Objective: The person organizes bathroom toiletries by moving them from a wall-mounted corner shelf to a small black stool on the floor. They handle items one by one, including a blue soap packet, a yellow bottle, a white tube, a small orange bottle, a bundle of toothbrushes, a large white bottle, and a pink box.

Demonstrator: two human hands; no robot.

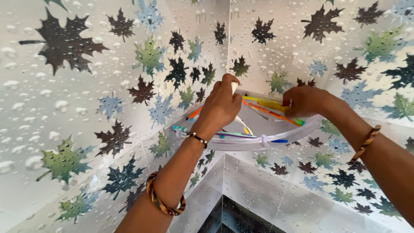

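A clear plastic corner shelf (297,129) is fixed where two leaf-patterned walls meet. Several coloured toothbrushes lie on it, among them an orange one (276,115), a yellow one (271,104) and a purple-handled one (241,135). My left hand (222,105) is over the middle of the shelf, fingers closed around a white toothbrush handle (234,88) that sticks up from the fist. My right hand (305,100) rests on the shelf's right side, fingers curled over the ends of the yellow and orange toothbrushes. Both wrists wear woven bracelets.
The walls (86,108) are covered in a sheet printed with maple leaves and water drops. Below the shelf, plain grey tiles (258,190) run down the corner to a dark tiled area (228,220).
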